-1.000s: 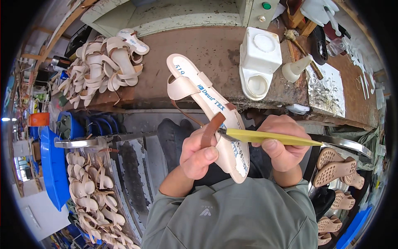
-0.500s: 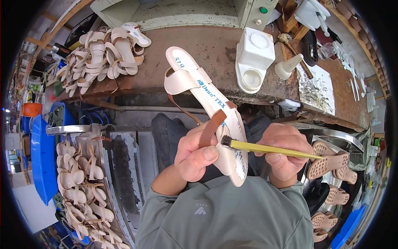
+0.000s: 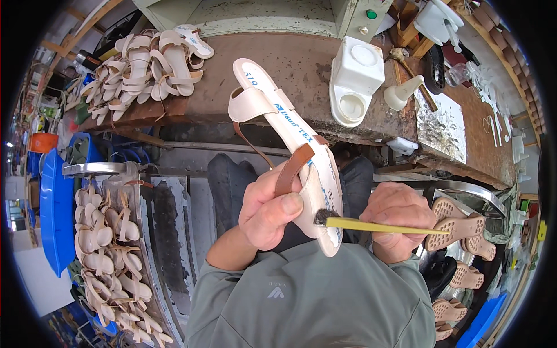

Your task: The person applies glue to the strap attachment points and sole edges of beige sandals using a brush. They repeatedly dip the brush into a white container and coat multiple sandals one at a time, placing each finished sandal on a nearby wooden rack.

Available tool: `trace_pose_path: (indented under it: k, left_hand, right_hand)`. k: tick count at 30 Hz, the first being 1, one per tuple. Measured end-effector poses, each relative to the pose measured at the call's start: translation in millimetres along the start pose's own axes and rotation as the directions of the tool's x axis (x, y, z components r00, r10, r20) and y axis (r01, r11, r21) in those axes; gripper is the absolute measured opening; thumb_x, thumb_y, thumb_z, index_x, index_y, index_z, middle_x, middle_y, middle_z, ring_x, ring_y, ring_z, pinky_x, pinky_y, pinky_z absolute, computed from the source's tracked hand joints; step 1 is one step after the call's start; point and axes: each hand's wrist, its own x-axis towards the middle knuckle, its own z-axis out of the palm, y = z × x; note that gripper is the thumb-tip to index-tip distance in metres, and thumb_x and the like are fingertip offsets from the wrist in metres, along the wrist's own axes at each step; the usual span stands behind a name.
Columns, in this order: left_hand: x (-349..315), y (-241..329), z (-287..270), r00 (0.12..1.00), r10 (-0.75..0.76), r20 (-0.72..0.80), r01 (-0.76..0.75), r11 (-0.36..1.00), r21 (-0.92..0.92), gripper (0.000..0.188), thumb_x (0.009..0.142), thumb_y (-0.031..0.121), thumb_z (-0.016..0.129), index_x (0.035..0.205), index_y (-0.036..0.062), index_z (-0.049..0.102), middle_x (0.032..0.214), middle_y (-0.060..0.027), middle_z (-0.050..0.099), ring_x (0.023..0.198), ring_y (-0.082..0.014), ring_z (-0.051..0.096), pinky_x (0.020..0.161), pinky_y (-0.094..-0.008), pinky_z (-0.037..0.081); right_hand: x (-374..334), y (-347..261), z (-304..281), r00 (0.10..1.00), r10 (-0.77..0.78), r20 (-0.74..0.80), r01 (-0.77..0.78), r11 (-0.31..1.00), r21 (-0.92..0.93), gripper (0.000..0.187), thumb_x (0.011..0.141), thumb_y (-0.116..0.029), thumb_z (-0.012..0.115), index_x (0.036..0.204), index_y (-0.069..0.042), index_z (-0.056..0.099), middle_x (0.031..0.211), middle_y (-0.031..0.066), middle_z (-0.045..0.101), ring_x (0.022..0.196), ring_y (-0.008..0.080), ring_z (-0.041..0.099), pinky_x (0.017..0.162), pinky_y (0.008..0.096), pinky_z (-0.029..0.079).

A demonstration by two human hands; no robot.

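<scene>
One pale sandal (image 3: 299,134), with blue print on its exposed face, is held tilted above the person's lap, off the near edge of the surface (image 3: 272,52); the left hand (image 3: 267,209) has its fingers closed on its near part, beside the brown strap (image 3: 293,168); the right hand (image 3: 401,214) has its fingers gripping a yellow-handled brush (image 3: 371,225), whose dark bristles overlap the sandal's near end, contact likely.

Progress, as judged: brushing is under way on this piece and not finished; no sole covers the printed face; how much has been brushed, and whether any coating is wet, cannot be told.

Further out, a white container (image 3: 360,75) with a round opening stands far right on the surface, a white cone (image 3: 402,93) just beside it; heaped sandals (image 3: 139,64) lie far left; more piled sandals (image 3: 104,243) lie near left; separate tan soles (image 3: 455,226) lie near right; whether either pile is treated cannot be told.
</scene>
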Motion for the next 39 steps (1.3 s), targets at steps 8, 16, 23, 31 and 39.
trace_pose_path:
  k: [8,16,23,31,39]
  left_hand:
    - [4,3,12,0.990,0.141,0.020,-0.142,0.966,0.218,0.022,0.082,0.015,0.048,0.074,-0.0053,0.051,0.085,-0.0203,0.057,0.076,-0.0263,0.054,0.080,-0.0390,0.042]
    - [6,8,16,0.942,0.271,0.200,-0.324,0.893,0.314,0.017,0.077,0.012,0.051,0.065,-0.0012,0.050,0.067,-0.0130,0.053,0.053,-0.0221,0.046,0.048,-0.0331,0.034]
    - [3,9,18,0.941,0.268,0.206,-0.325,0.887,0.328,0.015,0.075,0.010,0.051,0.065,-0.0018,0.049,0.066,-0.0132,0.052,0.051,-0.0226,0.046,0.046,-0.0324,0.035]
    - [3,12,19,0.936,0.270,0.225,-0.339,0.862,0.376,0.015,0.075,0.009,0.050,0.064,-0.0010,0.048,0.064,-0.0126,0.052,0.053,-0.0228,0.047,0.047,-0.0330,0.036]
    - [1,4,18,0.966,0.248,0.071,-0.257,0.907,0.333,0.020,0.078,0.012,0.050,0.063,-0.0005,0.045,0.067,-0.0130,0.051,0.057,-0.0212,0.045,0.053,-0.0323,0.036]
  right_hand:
    - [4,-3,-16,0.999,-0.006,0.054,0.001,0.995,0.104,0.014,0.069,-0.005,0.071,0.078,0.004,0.065,0.068,0.0127,0.064,0.051,0.0206,0.060,0.044,0.0294,0.045]
    - [31,4,-15,0.994,0.092,-0.061,-0.086,0.991,0.099,0.014,0.068,-0.002,0.072,0.077,0.004,0.064,0.068,0.0139,0.064,0.055,0.0212,0.059,0.049,0.0297,0.046]
    - [42,6,-24,0.990,0.003,0.138,-0.020,0.992,0.121,0.019,0.064,-0.009,0.076,0.073,0.004,0.066,0.066,0.0134,0.064,0.051,0.0208,0.058,0.046,0.0294,0.044]
    - [63,8,-33,0.963,0.098,0.250,-0.147,0.971,0.187,0.017,0.061,-0.007,0.075,0.072,0.004,0.067,0.064,0.0139,0.063,0.049,0.0206,0.057,0.046,0.0280,0.044]
    - [41,11,-16,0.907,0.418,0.046,-0.408,0.849,0.337,0.016,0.075,-0.005,0.069,0.085,0.006,0.063,0.070,0.0137,0.063,0.055,0.0175,0.058,0.049,0.0273,0.045]
